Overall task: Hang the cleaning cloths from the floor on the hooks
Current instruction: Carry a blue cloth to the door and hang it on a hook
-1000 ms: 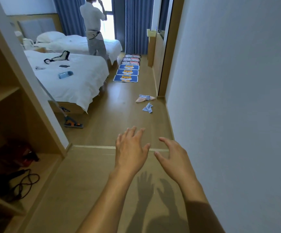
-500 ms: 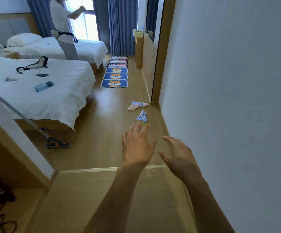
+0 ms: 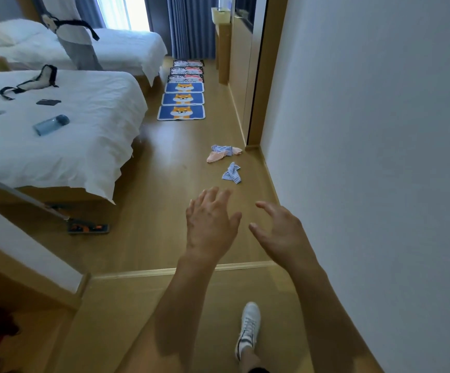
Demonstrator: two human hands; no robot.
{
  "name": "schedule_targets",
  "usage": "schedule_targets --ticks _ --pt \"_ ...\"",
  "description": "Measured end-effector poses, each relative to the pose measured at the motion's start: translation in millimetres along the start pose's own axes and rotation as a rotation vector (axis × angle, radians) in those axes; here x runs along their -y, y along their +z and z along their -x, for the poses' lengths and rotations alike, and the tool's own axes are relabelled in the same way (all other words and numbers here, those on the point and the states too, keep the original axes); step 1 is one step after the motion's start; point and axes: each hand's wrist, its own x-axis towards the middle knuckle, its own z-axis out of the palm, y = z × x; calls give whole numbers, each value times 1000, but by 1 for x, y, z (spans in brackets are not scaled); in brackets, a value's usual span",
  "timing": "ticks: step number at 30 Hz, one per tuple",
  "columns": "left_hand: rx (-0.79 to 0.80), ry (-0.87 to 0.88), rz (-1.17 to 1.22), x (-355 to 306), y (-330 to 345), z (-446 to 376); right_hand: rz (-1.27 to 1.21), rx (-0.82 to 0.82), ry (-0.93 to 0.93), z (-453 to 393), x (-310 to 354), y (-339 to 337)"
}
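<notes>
Wooden floor (image 3: 164,162) fills mid-frame; right of centre on it lie a pink-and-striped cloth (image 3: 222,153) and, just below, a striped cloth (image 3: 232,173). Both look light, limp, easy to pinch by a corner. Left hand (image 3: 210,227) and right hand (image 3: 280,232) are spread, empty, short of them.

Bare wooden floor (image 3: 164,168) lies open around the crumpled blue-striped cloth (image 3: 231,173); the white wall (image 3: 366,130) crowds its right, the white-sheeted bed (image 3: 57,146) stands well left.
</notes>
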Motion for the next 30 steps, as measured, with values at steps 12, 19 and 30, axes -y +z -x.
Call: schedule_targets --ticks 12,19,30 --pt "-22 -110 -72 -6 38 -203 -55 80 -79 -225 -22 -7" --pt "21 -136 -86 -11 69 -283 -57 104 -11 -311 -53 -19" --pt "101 -85 -37 19 118 -426 -16 81 79 -437 -73 -2"
